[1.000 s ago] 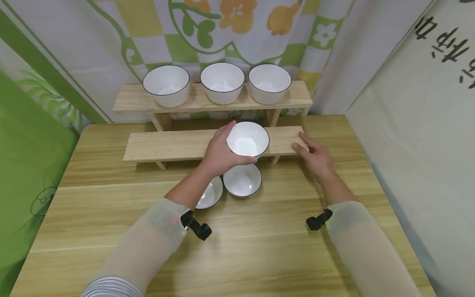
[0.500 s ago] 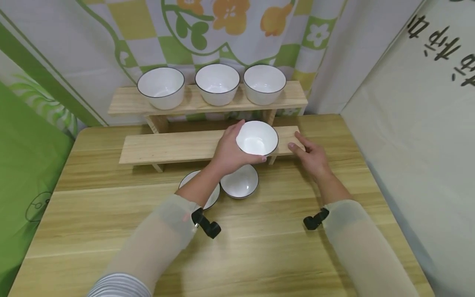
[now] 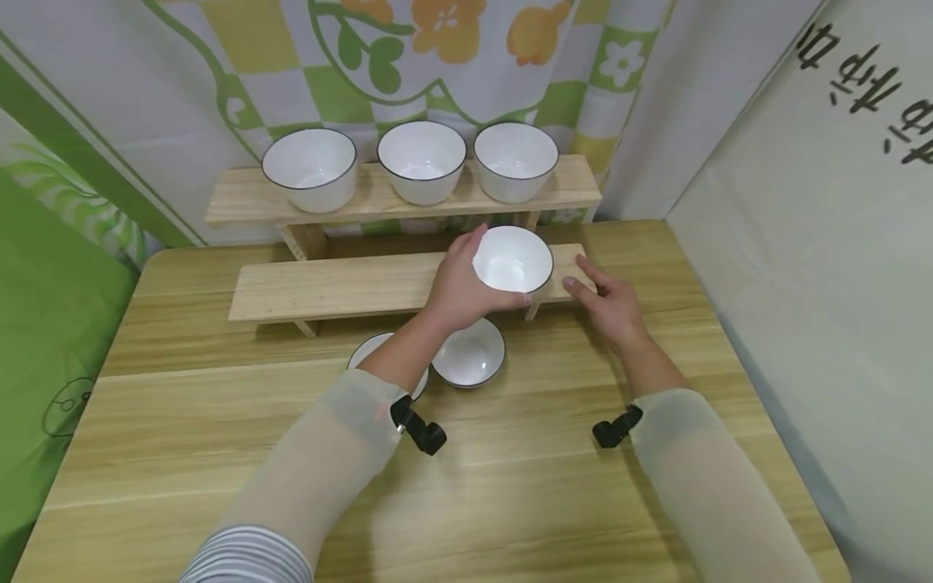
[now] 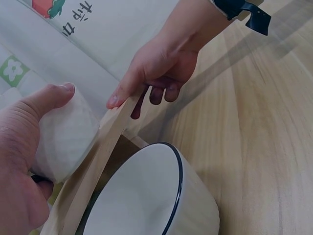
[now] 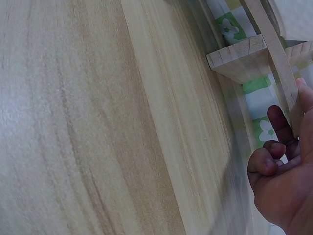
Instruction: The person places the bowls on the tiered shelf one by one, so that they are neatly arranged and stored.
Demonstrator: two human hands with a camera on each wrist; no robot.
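- Surface (image 3: pixel 503 494): wood-grained, below both grips; bears the shelves, likely for its flat footing.
- Upper shelf (image 3: pixel 240 198): beyond the left grip (image 3: pixel 462 283), raised, presumably so its load is reachable over the lower shelf.
- Lower shelf (image 3: pixel 328 287): runs under the left grip and across to the right grip (image 3: pixel 615 308).
- Three upper bowls (image 3: pixel 422 162): beyond the left grip, upright in a row, mouths up.
- Two surface bowls (image 3: pixel 469 355): nearer the person than the left grip, side by side, one partly behind the forearm.
- Held bowl (image 3: pixel 514 259): in the left grip, over the lower shelf's right part, mouth up; can't tell whether its base touches wood.
- Left grip: spread wide around the bowl's side, thumb on near wall, fingers on far; probably leaves the inside untouched.
- Right grip: nearly closed, pinching the lower shelf's end, thumb above, finger beneath; steadying it, I'd judge.
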